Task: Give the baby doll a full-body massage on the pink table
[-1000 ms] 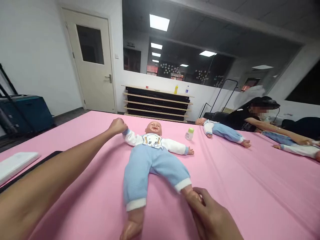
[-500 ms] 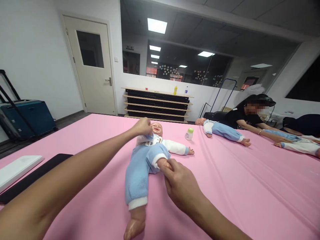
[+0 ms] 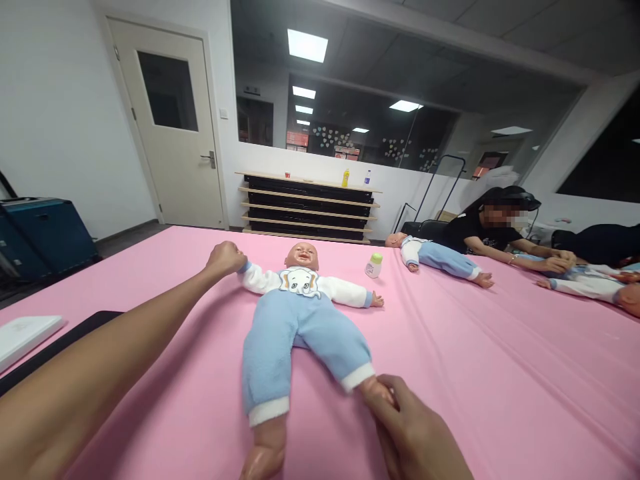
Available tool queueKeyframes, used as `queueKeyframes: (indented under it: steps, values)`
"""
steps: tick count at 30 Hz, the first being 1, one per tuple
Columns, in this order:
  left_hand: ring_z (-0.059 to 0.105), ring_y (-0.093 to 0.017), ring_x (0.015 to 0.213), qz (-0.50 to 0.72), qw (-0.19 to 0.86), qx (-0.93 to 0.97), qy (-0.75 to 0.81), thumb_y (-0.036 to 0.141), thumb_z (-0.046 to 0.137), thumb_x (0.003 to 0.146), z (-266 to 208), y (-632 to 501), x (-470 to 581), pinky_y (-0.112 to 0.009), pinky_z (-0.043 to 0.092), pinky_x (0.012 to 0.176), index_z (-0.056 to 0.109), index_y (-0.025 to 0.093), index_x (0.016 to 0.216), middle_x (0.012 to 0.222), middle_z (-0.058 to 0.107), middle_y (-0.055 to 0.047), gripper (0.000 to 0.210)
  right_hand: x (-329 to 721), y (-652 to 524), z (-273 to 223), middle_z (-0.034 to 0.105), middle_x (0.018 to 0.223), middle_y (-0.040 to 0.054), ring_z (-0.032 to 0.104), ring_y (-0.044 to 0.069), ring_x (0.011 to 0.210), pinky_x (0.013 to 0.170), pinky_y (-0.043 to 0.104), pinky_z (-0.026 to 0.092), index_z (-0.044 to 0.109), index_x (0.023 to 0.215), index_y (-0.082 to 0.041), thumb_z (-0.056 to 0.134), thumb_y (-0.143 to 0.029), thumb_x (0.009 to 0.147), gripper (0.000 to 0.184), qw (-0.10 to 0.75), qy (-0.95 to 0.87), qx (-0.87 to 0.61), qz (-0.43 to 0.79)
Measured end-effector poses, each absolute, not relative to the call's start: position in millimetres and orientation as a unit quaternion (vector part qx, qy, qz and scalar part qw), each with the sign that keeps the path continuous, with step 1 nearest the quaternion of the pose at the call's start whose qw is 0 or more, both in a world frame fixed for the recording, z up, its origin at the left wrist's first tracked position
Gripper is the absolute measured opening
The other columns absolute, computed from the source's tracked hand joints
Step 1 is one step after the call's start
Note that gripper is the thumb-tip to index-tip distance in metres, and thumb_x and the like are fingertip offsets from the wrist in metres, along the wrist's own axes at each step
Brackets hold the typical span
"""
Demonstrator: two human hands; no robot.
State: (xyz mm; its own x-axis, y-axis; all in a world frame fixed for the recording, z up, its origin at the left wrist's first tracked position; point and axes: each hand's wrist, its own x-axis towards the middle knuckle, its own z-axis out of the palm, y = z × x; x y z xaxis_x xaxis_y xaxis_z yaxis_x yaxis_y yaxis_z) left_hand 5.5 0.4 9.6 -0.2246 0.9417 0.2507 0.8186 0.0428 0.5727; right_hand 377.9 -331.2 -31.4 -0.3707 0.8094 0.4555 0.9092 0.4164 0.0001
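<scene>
1. Evidently, the doll (image 3: 295, 320) lies on its back on the pink-covered table (image 3: 475, 373), directly in front of the person, with its head (image 3: 302, 257) farthest away and its legs spread.
2. The left hand (image 3: 225, 259) has its grip closed around the end of one sleeved arm (image 3: 263, 280); the doll's own hand is mostly hidden, and how hard the fingers press cannot be told.
3. The right hand (image 3: 417, 427) has its grip closed on a bare foot, just beyond the white cuff (image 3: 359, 377). The other foot (image 3: 265, 457) is free.
4. The doll is probably light for its bulk, though nothing shown proves its weight.
5. Its plush clothing looks soft and likely to slide over the limbs beneath; the glossy head and feet look firmer, smooth and perhaps slippery.
6. Narrow wrists and ankles seem the surest holds, with fingers wrapped fully round rather than pinching loose cloth; hard pulling might strain the limb joints.
</scene>
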Motion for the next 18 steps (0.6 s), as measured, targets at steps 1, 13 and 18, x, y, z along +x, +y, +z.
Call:
queueKeyframes:
  steps: [1, 13, 18]
  values:
    - [0.055, -0.018, 0.064, 0.315, 0.083, 0.628, 0.707, 0.027, 0.065, 0.064, 23, 0, 16, -0.028, 0.033, 0.055, 0.059, 0.014, 0.061, 0.064, 0.062, -0.009, 0.015, 376, -328, -16, 0.059, 0.1, 0.012, 0.059, 0.019, 0.074, 0.059, 0.027, 0.048, 0.06, 0.119, -0.02, 0.042, -0.003, 0.081, 0.046, 0.222, -0.814, -0.518, -0.142]
    - [0.053, -0.013, 0.056, 0.251, 0.109, 0.833, 0.48, 0.018, 0.063, 0.058, 61, -57, 170, -0.024, 0.032, 0.05, 0.065, 0.014, 0.059, 0.061, 0.065, -0.006, 0.005, 297, -229, 25, 0.058, 0.104, 0.0081, 0.046, 0.019, 0.081, 0.069, 0.031, 0.037, 0.064, 0.112, -0.02, 0.046, -0.002, 0.081, 0.041, 0.197, -0.849, -0.472, -0.13]
    - [0.055, -0.015, 0.059, 0.321, 0.124, 0.735, 0.584, 0.027, 0.065, 0.063, 68, -17, 96, -0.025, 0.035, 0.053, 0.067, 0.011, 0.066, 0.061, 0.065, -0.006, 0.017, 333, -286, 28, 0.057, 0.093, 0.0091, 0.05, 0.018, 0.074, 0.062, 0.03, 0.041, 0.062, 0.115, -0.019, 0.04, -0.002, 0.082, 0.043, 0.215, -0.82, -0.51, -0.143]
